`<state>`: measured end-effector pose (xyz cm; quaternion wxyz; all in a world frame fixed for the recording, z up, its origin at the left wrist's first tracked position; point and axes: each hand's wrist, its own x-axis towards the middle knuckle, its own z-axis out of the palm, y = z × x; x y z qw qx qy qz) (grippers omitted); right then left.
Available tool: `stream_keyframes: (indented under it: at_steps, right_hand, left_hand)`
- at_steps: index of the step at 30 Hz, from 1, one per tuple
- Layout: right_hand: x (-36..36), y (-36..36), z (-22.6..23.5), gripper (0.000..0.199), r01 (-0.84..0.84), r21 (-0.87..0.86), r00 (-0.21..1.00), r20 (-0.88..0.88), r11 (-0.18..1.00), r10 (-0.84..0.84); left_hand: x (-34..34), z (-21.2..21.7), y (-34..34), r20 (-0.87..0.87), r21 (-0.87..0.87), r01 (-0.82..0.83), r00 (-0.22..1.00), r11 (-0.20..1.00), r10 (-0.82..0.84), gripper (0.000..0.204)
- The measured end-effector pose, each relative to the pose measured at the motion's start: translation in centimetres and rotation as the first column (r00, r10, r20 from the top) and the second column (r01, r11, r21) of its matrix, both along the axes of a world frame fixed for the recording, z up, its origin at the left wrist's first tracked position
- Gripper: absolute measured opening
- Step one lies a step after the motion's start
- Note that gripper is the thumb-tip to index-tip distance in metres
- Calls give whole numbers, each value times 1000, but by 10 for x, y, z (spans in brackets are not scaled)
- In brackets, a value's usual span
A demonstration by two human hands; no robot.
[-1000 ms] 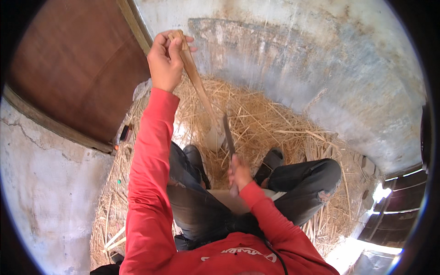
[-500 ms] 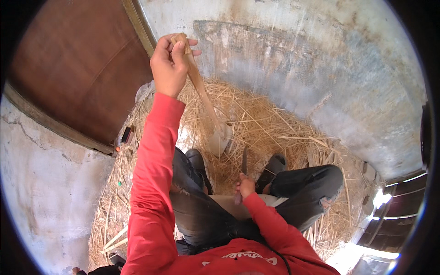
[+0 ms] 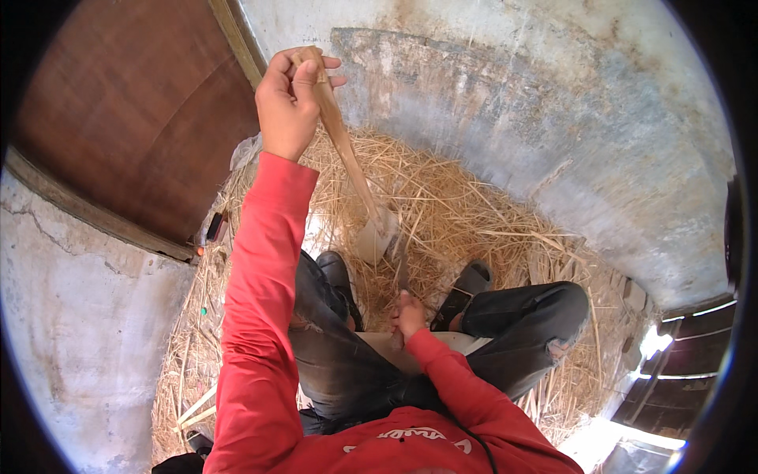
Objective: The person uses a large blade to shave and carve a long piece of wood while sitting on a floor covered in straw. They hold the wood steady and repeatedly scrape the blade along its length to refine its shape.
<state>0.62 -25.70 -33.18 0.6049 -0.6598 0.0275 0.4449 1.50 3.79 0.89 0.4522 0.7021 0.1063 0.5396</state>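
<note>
My left hand (image 3: 290, 95), raised at the end of a stretched arm, is closed round the top of a long, flat tan strip of wood (image 3: 345, 146). The strip slants down and right to a pale, rounded, block-like piece (image 3: 371, 242) on the ground; whether the two are joined I cannot tell. My right hand (image 3: 408, 316), low between my knees, grips a knife whose dark blade (image 3: 403, 270) points away from me. The blade is beside the strip's lower end and the pale piece; contact is unclear. The knife's handle is mostly hidden by my fingers.
Straw and shavings (image 3: 450, 197) cover the ground round my shoes (image 3: 474, 278). A weathered wall (image 3: 513, 103) curves across the far side and right. A brown panel (image 3: 134, 118) stands at the left. A small dark object (image 3: 215, 227) and a green bit (image 3: 204, 311) lie near the left wall.
My right hand and the knife have shifted left, bringing the blade nearer the strip's lower end. My left hand sits slightly higher, still holding the strip.
</note>
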Motion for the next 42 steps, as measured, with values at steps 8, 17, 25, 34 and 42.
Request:
stream_keyframes:
  at_steps: [8,17,25,34,42]
  right_hand:
    - [72,29,209,40,22,513,938,286,858,-195]
    - [9,8,11,53,-125,-109,992,11,986,127]
    - [71,30,190,52,98,589,948,190,802,-256]
    - [-18,1,3,57,57,-53,975,-211,997,-67]
    - [60,38,209,50,53,584,931,266,810,-252]
  left_hand:
    - [-11,-1,11,11,25,-23,1000,999,23,22]
    - [-3,0,0,29,32,-61,998,998,60,22]
    - [-8,-1,6,22,36,-117,993,992,117,25]
    - [10,1,-11,6,116,-240,970,964,241,25]
    - [6,-3,-10,39,96,-292,956,952,290,19]
